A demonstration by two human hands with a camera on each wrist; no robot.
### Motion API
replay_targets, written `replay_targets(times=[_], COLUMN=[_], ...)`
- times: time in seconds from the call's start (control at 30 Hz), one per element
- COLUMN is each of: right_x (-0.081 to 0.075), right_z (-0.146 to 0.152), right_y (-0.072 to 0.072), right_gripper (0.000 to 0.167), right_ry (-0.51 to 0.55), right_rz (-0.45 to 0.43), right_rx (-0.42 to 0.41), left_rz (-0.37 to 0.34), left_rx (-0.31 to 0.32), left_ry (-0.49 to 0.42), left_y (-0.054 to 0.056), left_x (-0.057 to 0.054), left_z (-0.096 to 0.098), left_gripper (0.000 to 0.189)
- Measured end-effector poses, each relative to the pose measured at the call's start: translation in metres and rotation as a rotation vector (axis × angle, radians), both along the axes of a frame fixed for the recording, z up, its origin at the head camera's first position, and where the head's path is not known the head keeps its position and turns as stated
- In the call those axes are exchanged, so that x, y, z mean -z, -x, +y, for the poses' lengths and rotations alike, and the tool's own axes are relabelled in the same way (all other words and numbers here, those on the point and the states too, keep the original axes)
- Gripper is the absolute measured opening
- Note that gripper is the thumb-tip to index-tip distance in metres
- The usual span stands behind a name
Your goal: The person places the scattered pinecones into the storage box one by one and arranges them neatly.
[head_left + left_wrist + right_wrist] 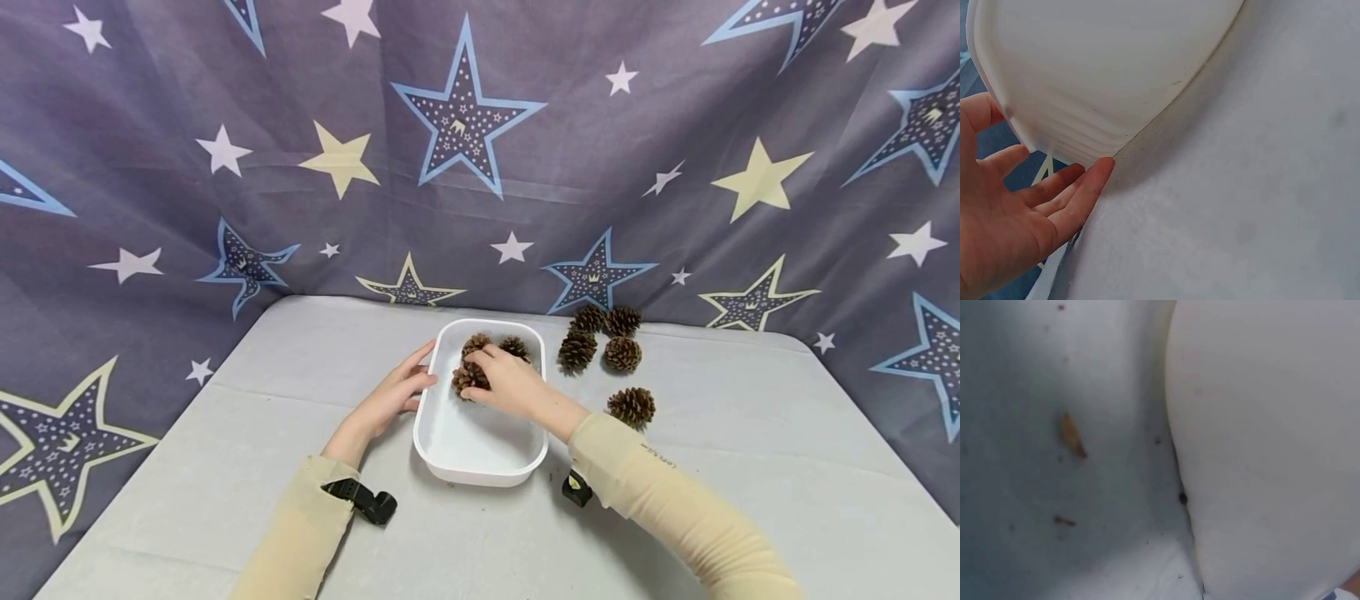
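– Step?
– Prob. filling tub [480,446]: R hand [513,386] pinches cone [468,381] inside; L hand [385,402] unclenched, touching tub's side.
– Next?
– Likely let go, then fetch 1 of loose cones [632,407] R of tub.

Small lettering [658,456], right sleeve [667,500], too small to read

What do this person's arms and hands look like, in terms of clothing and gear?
The left hand and right hand wear no gloves. The left sleeve and right sleeve are beige, the right with small dark lettering near its cuff. A black strap shows at the left wrist, and a black device with a yellow mark below the right.
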State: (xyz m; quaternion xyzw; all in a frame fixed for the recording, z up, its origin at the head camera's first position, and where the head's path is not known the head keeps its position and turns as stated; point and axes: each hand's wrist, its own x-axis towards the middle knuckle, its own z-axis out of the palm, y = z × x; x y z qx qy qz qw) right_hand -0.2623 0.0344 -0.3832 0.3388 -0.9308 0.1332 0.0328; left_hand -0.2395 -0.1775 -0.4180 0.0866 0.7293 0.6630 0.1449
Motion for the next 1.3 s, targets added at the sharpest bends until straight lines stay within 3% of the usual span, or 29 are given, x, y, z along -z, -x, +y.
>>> replay_targets(times=[0.57, 1.3], right_x=[0.0, -0.009], right_z=[0.002, 0.017], right_y=[-0.001, -0.007], right_gripper=[0.055, 0.049], right_ry=[0.046, 0.062], right_rz=[-0.029, 0.015], right_rx=[0.016, 0.022], left_rz=[-0.002, 0.0], left_rx=[-0.003, -0.008], left_ry=[-0.008, -0.012], left_y=[0.001, 0.001], left_x=[0.002, 0.001], left_z=[0.0, 0.001], left_gripper=[0.064, 0.064])
